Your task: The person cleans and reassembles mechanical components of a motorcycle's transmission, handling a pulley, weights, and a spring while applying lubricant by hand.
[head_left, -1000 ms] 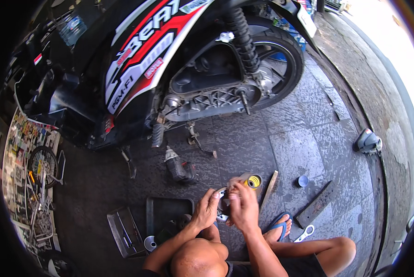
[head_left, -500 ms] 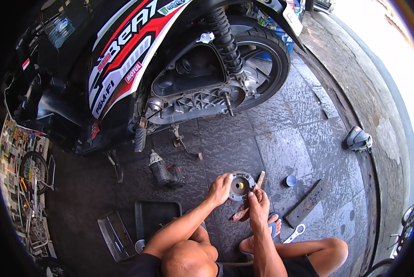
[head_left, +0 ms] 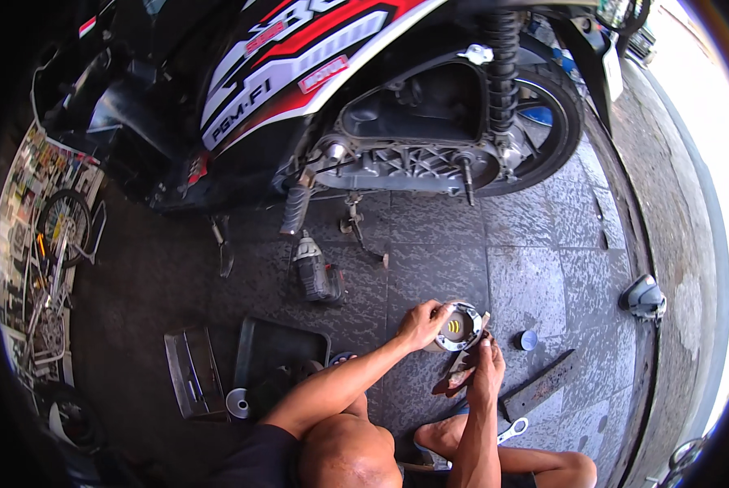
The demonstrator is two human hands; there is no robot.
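Note:
Above the floor, my left hand (head_left: 423, 325) grips the left rim of a round metal clutch part (head_left: 469, 328), shaped like a ring with a hollow centre. Yellow spring coils (head_left: 453, 325) show inside it. My right hand (head_left: 486, 368) is closed at the lower right of the part, with a brown strip (head_left: 460, 376) pinched in the fingers. The strip runs along the part's right edge; I cannot tell whether it is sandpaper or cloth. To the right of that hand lies a small blue cap (head_left: 526, 340).
A scooter (head_left: 413, 154) with an opened side case stands ahead. An impact driver (head_left: 317, 275) lies near its stand. At left are a black tray (head_left: 242, 358), a narrow toolbox (head_left: 172, 370) and a silver disc (head_left: 237, 403). A flat bar (head_left: 537, 385) and ring wrench (head_left: 514, 431) lie at right.
The view has shifted, so the scene sits differently. The clutch part is tilted differently, showing more yellow coils. My left hand stays on its rim and the right stays beside it with the strip.

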